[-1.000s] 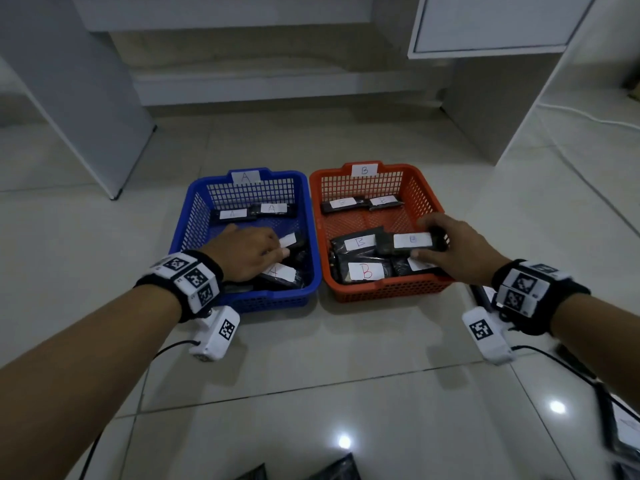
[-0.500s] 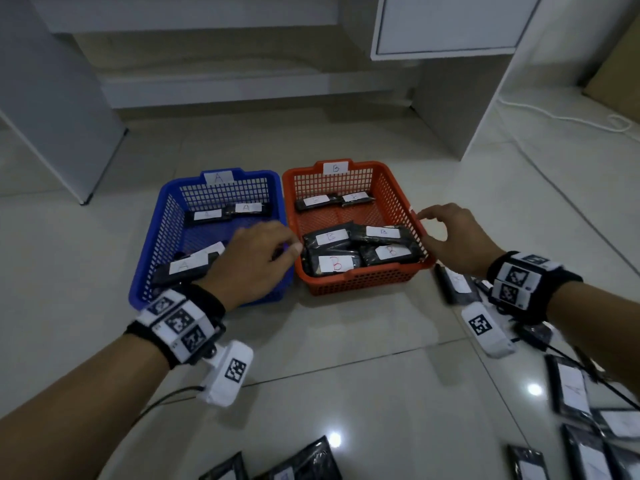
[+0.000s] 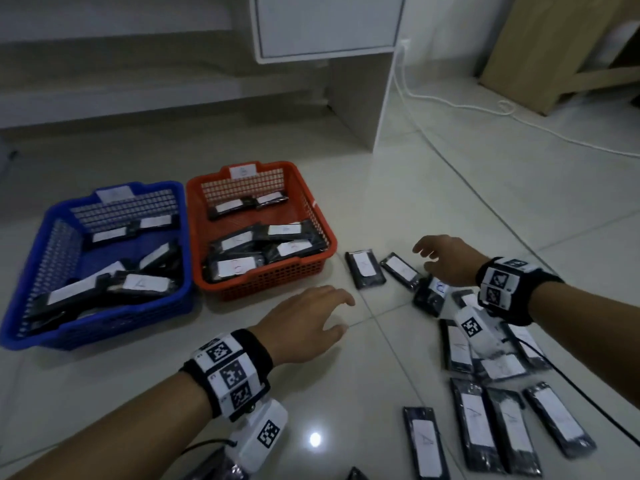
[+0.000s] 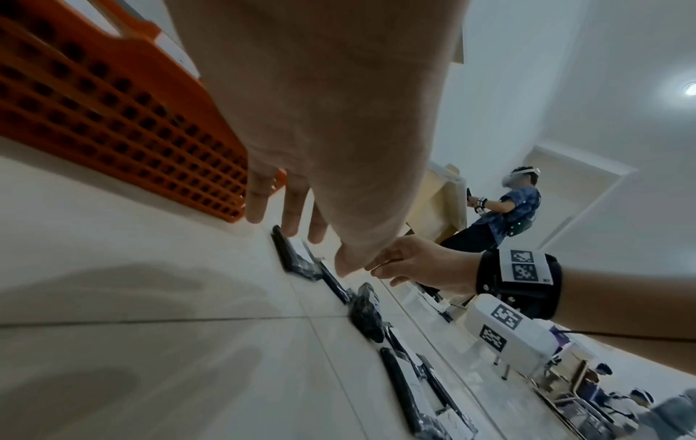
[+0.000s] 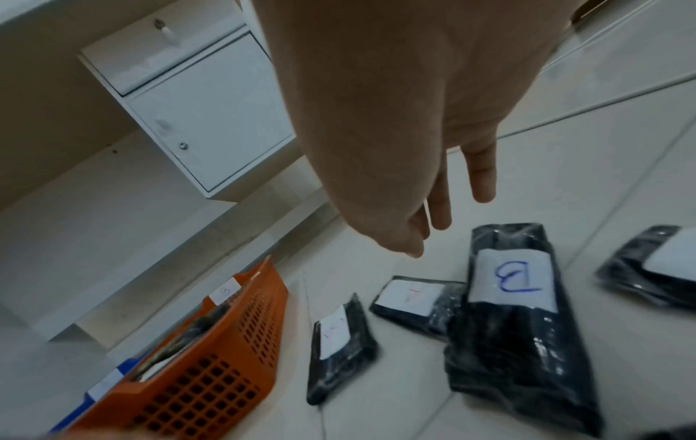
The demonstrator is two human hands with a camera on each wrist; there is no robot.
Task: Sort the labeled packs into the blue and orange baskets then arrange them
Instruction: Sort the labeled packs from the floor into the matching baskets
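The blue basket (image 3: 31, 327) holds several black packs labeled A. Beside it the orange basket (image 3: 311, 202) holds several packs labeled B. Loose black packs lie on the floor to the right. My right hand (image 3: 441, 259) hovers open with spread fingers over a pack labeled B (image 3: 433, 297) (image 5: 516, 312) and holds nothing. Two more packs (image 3: 365, 270) (image 3: 401, 271) lie just left of it. My left hand (image 3: 311, 320) is open above the floor in front of the orange basket (image 4: 113, 119), empty.
Several packs labeled A (image 3: 424, 441) lie in rows at the lower right. A white cabinet (image 3: 329, 26) hangs over the floor behind the baskets, and a white cable (image 3: 485, 109) runs along the floor. Another person (image 4: 504, 208) stands in the background.
Both hands have left the baskets and moved right toward the loose packs on the floor. The view has swung right, so the floor packs now show.
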